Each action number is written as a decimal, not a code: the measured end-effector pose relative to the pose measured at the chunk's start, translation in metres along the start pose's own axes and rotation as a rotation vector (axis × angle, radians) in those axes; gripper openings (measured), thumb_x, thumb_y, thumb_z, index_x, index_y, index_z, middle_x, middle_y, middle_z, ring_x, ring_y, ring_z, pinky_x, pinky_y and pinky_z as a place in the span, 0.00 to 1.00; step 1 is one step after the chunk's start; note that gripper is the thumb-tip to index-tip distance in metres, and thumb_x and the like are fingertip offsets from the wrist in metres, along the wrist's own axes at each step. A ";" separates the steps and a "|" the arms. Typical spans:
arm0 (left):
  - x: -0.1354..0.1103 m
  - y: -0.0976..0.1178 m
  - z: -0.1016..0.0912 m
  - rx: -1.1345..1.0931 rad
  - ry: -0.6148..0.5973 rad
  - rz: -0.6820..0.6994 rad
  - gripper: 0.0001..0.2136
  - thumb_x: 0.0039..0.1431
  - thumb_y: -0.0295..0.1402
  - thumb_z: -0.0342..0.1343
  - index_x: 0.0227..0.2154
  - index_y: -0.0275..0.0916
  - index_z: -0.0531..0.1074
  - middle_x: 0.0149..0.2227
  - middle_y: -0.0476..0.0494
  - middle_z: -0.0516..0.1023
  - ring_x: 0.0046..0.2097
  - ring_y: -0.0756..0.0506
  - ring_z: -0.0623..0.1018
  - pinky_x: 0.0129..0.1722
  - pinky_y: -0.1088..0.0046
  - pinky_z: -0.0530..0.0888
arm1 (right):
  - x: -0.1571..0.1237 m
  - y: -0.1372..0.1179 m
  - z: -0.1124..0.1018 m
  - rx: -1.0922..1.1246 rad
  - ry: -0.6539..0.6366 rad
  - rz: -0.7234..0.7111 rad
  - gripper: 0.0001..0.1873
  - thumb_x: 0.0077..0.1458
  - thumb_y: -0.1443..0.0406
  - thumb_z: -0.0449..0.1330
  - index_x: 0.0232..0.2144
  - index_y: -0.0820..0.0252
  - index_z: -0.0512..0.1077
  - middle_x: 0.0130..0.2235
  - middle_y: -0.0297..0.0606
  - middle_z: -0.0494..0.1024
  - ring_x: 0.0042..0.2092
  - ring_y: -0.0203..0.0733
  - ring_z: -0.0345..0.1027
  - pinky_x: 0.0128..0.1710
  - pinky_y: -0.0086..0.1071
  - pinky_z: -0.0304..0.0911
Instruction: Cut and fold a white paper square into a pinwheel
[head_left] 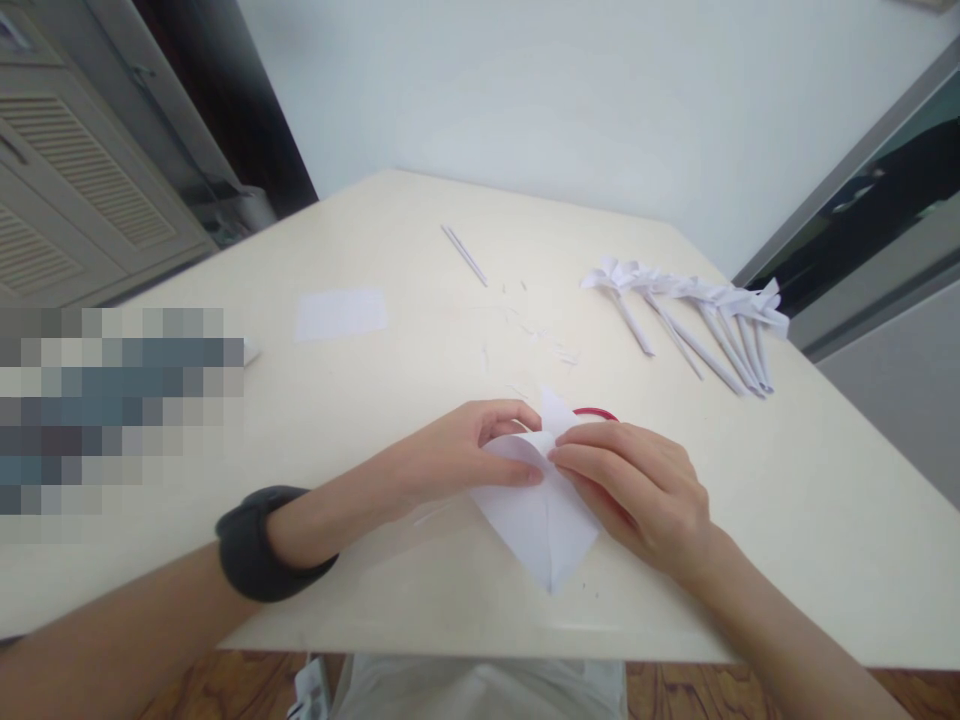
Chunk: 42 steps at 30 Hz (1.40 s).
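A white sheet of paper [551, 540], creased down its middle, is between my hands near the front of the table, one corner pointing toward me. My left hand [487, 450] grips its left part, thumb on top and fingers curled behind a bent-over edge. The fingertips of my right hand [645, 490] pinch the upper right part close to the centre crease. Another corner of the paper sticks up beyond the hands. Just behind my right hand a red curved handle [596, 412] shows; the rest of it is hidden.
White paper pinwheel-like shapes on rolled paper sticks [705, 340] lie in a row at the right. Thin paper rolls [465, 256] lie farther back, a paper rectangle [341, 314] at left. Small paper scraps [532, 328] are scattered mid-table [360, 220]. A pixelated patch covers the left edge.
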<state>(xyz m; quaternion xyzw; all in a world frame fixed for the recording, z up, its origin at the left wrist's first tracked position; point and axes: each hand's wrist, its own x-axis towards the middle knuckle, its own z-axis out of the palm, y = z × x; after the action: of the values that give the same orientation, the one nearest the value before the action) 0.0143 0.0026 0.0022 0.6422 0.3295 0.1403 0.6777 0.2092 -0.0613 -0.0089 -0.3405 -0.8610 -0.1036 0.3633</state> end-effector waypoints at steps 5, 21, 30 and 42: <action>-0.004 0.006 0.002 0.033 0.066 -0.022 0.15 0.48 0.34 0.60 0.41 0.41 0.69 0.43 0.46 0.74 0.46 0.42 0.73 0.40 0.69 0.69 | 0.002 0.000 0.001 -0.024 0.007 0.053 0.10 0.53 0.76 0.55 0.35 0.59 0.70 0.33 0.39 0.77 0.34 0.39 0.71 0.32 0.32 0.68; -0.002 -0.002 0.003 -0.085 0.163 0.044 0.13 0.52 0.40 0.58 0.40 0.43 0.69 0.42 0.46 0.76 0.45 0.43 0.74 0.44 0.67 0.68 | 0.003 0.000 0.003 -0.019 -0.022 0.058 0.10 0.53 0.75 0.56 0.35 0.58 0.71 0.35 0.41 0.75 0.34 0.39 0.68 0.30 0.34 0.65; -0.004 -0.003 0.005 -0.195 0.185 0.042 0.12 0.53 0.36 0.58 0.41 0.43 0.71 0.36 0.49 0.77 0.38 0.45 0.76 0.34 0.73 0.70 | 0.002 0.000 0.002 0.015 -0.017 0.122 0.11 0.54 0.74 0.57 0.40 0.60 0.69 0.41 0.44 0.70 0.39 0.41 0.67 0.35 0.36 0.66; -0.003 -0.005 -0.003 -0.186 0.290 0.155 0.17 0.55 0.30 0.54 0.49 0.39 0.67 0.47 0.43 0.75 0.44 0.43 0.76 0.39 0.69 0.72 | 0.002 0.000 -0.003 0.066 -0.010 0.108 0.16 0.49 0.78 0.56 0.39 0.61 0.69 0.46 0.43 0.67 0.45 0.43 0.64 0.41 0.39 0.64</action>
<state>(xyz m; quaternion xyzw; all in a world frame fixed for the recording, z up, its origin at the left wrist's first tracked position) 0.0095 0.0023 -0.0021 0.5733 0.3589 0.3130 0.6667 0.2098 -0.0618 -0.0049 -0.3747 -0.8461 -0.0538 0.3752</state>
